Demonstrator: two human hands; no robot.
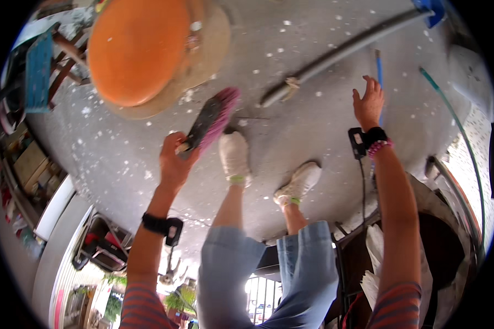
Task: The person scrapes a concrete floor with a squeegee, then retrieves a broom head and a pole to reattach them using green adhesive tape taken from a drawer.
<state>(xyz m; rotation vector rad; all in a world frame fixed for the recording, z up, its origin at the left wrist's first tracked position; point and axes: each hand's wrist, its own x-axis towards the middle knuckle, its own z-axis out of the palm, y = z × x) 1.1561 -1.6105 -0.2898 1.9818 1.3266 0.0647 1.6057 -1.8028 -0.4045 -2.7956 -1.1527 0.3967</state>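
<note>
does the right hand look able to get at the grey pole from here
Probably yes: the right hand looks empty, and nothing visible stands between it and the grey pole, though it may need to reach farther.

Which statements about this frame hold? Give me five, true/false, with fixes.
1. The left hand holds a pink-bristled brush. True.
2. The right hand is clenched into a fist. False: its fingers are spread open.
3. The gray pole has a tan tie near one end. True.
4. The round orange object is right of the gray pole. False: it is to its left.
5. Both shoes are black. False: they look pale.
</note>
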